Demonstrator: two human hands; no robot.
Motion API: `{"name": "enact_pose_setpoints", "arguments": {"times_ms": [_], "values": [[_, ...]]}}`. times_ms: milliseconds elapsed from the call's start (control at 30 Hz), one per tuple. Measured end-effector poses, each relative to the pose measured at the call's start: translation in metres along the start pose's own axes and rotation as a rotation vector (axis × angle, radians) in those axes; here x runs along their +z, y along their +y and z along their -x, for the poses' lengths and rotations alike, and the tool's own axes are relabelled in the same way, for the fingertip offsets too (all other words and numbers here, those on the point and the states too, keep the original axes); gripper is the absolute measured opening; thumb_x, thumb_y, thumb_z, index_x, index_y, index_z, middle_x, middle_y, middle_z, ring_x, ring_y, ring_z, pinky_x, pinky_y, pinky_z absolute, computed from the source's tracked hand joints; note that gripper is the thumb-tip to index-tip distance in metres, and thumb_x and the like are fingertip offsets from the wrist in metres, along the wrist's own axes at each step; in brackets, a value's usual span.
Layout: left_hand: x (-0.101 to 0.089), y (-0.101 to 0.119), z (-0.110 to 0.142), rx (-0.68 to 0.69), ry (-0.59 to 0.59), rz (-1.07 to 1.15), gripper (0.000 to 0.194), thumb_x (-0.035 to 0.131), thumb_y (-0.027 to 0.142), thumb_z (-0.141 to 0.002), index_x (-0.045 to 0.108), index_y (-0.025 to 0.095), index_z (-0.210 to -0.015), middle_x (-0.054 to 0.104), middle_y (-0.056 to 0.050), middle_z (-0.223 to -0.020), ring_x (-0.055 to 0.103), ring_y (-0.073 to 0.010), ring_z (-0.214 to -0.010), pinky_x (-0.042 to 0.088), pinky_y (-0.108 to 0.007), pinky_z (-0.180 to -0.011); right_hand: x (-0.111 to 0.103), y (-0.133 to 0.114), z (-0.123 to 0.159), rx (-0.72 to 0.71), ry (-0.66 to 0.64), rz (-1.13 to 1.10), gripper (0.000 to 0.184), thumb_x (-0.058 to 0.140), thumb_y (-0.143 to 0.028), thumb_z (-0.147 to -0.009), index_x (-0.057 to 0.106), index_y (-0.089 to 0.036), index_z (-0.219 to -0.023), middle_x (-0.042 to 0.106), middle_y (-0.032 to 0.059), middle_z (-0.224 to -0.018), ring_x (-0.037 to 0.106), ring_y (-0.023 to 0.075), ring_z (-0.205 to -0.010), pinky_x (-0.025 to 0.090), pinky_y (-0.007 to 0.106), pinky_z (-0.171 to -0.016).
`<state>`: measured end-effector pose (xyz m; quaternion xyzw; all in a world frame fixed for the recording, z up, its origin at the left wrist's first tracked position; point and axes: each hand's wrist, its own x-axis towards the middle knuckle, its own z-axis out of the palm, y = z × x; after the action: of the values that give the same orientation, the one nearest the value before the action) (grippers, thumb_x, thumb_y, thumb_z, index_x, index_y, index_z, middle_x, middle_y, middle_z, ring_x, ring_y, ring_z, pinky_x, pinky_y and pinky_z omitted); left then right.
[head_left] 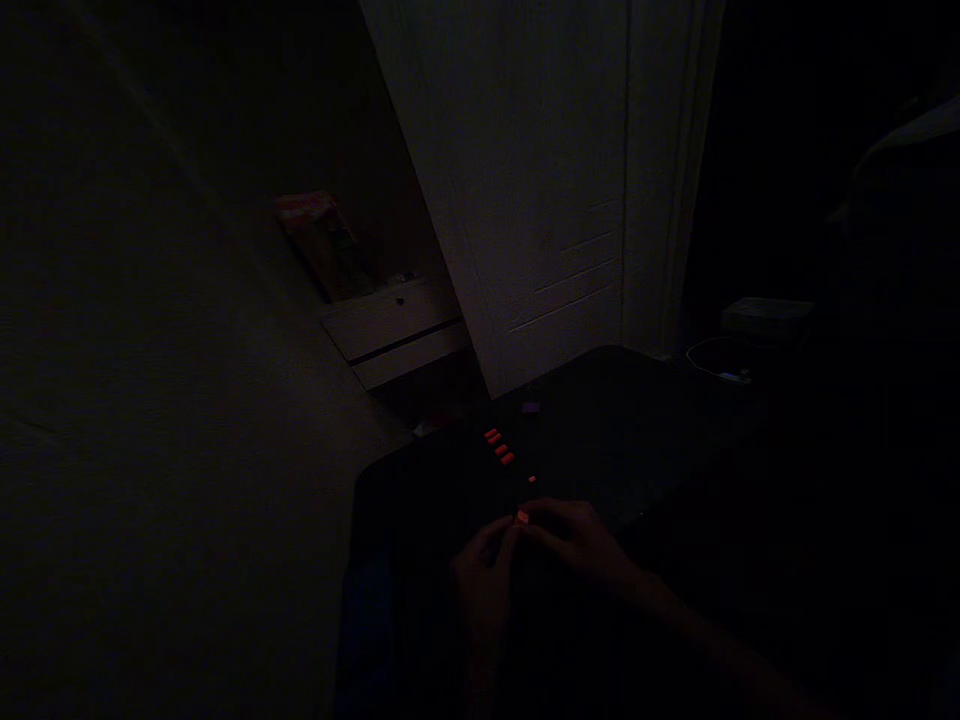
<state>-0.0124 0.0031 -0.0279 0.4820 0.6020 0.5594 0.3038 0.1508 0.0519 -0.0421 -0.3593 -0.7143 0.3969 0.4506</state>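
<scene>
Very dim light leaves most detail dark. My left hand [486, 560] and my right hand [574, 530] meet over the dark table [600, 400], fingertips pinched together on a small glowing orange-red piece [523, 517]. Its exact kind is too dark and small to tell. Just beyond the fingers lies a tiny orange piece [532, 479]. Farther off, several short orange-red bars [501, 450] rest in a slanting row on the tabletop. A small purple block [531, 407] sits near the table's far edge.
A pale door [540, 200] stands behind the table. To its left are a white drawer unit [405, 320] and a red-topped bag [319, 240] on it. At the right, a white cable [712, 345] lies by a pale box [765, 315]. A wall [187, 450] runs along the left.
</scene>
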Motion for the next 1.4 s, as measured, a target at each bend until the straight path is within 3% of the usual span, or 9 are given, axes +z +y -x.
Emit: {"name": "enact_pose_setpoints", "arguments": {"times_ms": [400,667,867,1400], "values": [[-0.0011,0.0018,0.0015,0.011,-0.026,0.000,0.033,0.080,0.048,-0.076,0.083,0.017,-0.086,0.082,-0.012,-0.092,0.078,-0.0293,-0.089,0.063,-0.038,-0.084,-0.0012,-0.0046,0.0014,-0.007,0.002,0.036,0.029,0.067,-0.045,-0.096,0.077,-0.023,-0.110,0.081,0.0060,-0.103,0.077,0.0237,-0.090,0.061,0.035,-0.084],[-0.0026,-0.0040,-0.0015,0.028,0.066,-0.006,0.037,0.080,0.051,-0.074,0.082,0.016,-0.086,0.082,-0.012,-0.090,0.078,-0.0293,-0.086,0.063,-0.041,-0.083,0.0003,-0.0076,0.0005,0.017,0.047,0.018,0.033,0.064,-0.050,-0.096,0.078,-0.023,-0.108,0.081,0.0070,-0.106,0.077,0.0261,-0.096,0.061,0.039,-0.088],[-0.0030,-0.0006,-0.0008,0.118,0.004,-0.069,0.026,0.076,0.044,-0.081,0.083,0.020,-0.089,0.082,-0.011,-0.096,0.077,-0.0290,-0.092,0.061,-0.041,-0.087,0.0000,-0.0043,0.0002,-0.002,0.042,0.014,0.035,0.062,-0.052,-0.098,0.078,-0.024,-0.111,0.081,0.0071,-0.110,0.077,0.0274,-0.100,0.060,0.040,-0.091],[-0.0011,-0.0019,-0.0016,0.074,-0.009,-0.077,0.028,0.073,0.044,-0.083,0.081,0.018,-0.087,0.081,-0.011,-0.090,0.076,-0.0275,-0.087,0.061,-0.037,-0.082,-0.0019,-0.0053,0.0003,-0.061,-0.009,0.055,0.031,0.062,-0.047,-0.099,0.078,-0.024,-0.112,0.080,0.0066,-0.111,0.076,0.0251,-0.100,0.058,0.037,-0.092]]}}
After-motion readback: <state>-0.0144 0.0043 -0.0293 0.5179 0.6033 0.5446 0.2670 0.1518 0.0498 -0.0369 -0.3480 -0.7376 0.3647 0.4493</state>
